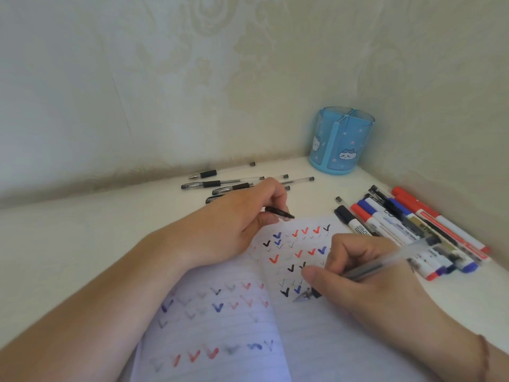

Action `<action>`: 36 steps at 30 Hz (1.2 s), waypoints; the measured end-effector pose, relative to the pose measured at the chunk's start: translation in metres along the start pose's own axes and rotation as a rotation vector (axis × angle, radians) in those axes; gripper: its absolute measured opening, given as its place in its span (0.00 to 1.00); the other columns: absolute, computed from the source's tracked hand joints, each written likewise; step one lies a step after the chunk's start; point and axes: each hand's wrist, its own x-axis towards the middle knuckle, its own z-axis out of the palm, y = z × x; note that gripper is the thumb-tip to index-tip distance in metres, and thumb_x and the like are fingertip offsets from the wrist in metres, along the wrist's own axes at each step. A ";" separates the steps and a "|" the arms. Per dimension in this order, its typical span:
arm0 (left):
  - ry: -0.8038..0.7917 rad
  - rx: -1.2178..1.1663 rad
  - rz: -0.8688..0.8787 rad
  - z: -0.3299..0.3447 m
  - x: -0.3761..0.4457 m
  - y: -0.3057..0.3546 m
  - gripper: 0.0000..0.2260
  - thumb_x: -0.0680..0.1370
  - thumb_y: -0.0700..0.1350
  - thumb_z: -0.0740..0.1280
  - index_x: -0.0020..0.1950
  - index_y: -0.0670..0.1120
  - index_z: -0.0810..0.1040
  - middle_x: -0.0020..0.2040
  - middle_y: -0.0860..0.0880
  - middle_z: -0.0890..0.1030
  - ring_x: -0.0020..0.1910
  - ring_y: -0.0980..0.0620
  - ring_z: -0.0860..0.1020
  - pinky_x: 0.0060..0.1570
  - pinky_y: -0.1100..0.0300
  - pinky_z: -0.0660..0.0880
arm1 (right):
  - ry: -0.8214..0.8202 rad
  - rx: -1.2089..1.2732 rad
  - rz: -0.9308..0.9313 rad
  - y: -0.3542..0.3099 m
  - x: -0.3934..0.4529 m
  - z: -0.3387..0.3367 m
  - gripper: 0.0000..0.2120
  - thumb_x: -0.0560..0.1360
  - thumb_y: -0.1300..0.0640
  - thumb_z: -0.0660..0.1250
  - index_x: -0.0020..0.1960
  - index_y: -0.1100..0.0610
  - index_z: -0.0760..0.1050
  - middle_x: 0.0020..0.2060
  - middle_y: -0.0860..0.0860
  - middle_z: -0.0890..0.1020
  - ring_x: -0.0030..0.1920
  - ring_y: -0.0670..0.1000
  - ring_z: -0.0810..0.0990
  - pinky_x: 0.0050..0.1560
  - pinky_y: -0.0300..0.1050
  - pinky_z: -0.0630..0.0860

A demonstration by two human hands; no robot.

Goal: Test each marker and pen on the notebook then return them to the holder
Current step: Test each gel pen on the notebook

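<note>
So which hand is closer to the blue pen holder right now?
Left. The left hand, holding a black pen cap, sits below-left of the blue pen holder. The right hand is lower on the notebook, writing with a pen.

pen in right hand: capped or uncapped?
Uncapped. The pen has its bare tip on the notebook; the left hand holds the black cap.

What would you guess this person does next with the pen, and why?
Probably draw one small tick: the right hand holds the clear-barrelled gel pen tip-down on the lined notebook page, beside earlier ticks, while the left hand holds its black cap. The blue cat-print holder looks empty.
</note>
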 end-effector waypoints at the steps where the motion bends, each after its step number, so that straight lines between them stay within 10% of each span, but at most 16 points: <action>1: 0.007 0.018 -0.001 0.000 0.000 0.000 0.06 0.82 0.41 0.60 0.54 0.52 0.68 0.50 0.55 0.80 0.53 0.54 0.79 0.54 0.51 0.75 | 0.006 -0.019 -0.003 0.001 0.000 0.001 0.19 0.67 0.62 0.77 0.27 0.62 0.69 0.20 0.53 0.73 0.23 0.46 0.65 0.24 0.36 0.59; 15: 0.015 0.127 0.007 0.003 0.000 0.006 0.06 0.82 0.46 0.61 0.52 0.56 0.66 0.47 0.55 0.79 0.46 0.56 0.75 0.45 0.62 0.70 | -0.064 -0.093 0.017 0.003 0.000 0.003 0.18 0.63 0.51 0.73 0.27 0.60 0.68 0.23 0.58 0.73 0.25 0.51 0.65 0.27 0.45 0.59; 21: 0.004 0.096 -0.016 0.003 0.000 0.007 0.08 0.82 0.43 0.61 0.52 0.57 0.65 0.48 0.57 0.80 0.51 0.61 0.78 0.49 0.62 0.73 | -0.039 -0.087 0.000 0.004 0.001 0.003 0.19 0.69 0.61 0.75 0.26 0.57 0.67 0.20 0.48 0.74 0.25 0.50 0.65 0.27 0.45 0.60; 27: 0.068 -0.114 -0.058 0.002 0.002 0.008 0.07 0.81 0.42 0.63 0.55 0.53 0.72 0.50 0.62 0.84 0.52 0.68 0.79 0.51 0.75 0.68 | 0.104 0.256 -0.047 -0.004 0.012 -0.019 0.19 0.58 0.44 0.81 0.33 0.57 0.78 0.23 0.52 0.76 0.22 0.49 0.68 0.23 0.36 0.63; 30: 0.131 -0.190 -0.073 0.000 0.003 0.009 0.06 0.80 0.42 0.65 0.51 0.53 0.73 0.46 0.60 0.85 0.50 0.65 0.81 0.51 0.75 0.69 | 0.144 0.356 -0.025 -0.005 0.018 -0.033 0.03 0.63 0.56 0.74 0.36 0.54 0.83 0.27 0.55 0.79 0.25 0.53 0.73 0.23 0.39 0.65; 36: 0.129 -0.161 -0.039 0.002 0.002 0.013 0.07 0.80 0.41 0.65 0.50 0.54 0.73 0.41 0.58 0.82 0.42 0.57 0.81 0.46 0.65 0.75 | 0.187 0.351 -0.023 -0.005 0.017 -0.031 0.12 0.68 0.66 0.69 0.33 0.51 0.79 0.29 0.57 0.81 0.24 0.54 0.74 0.22 0.37 0.65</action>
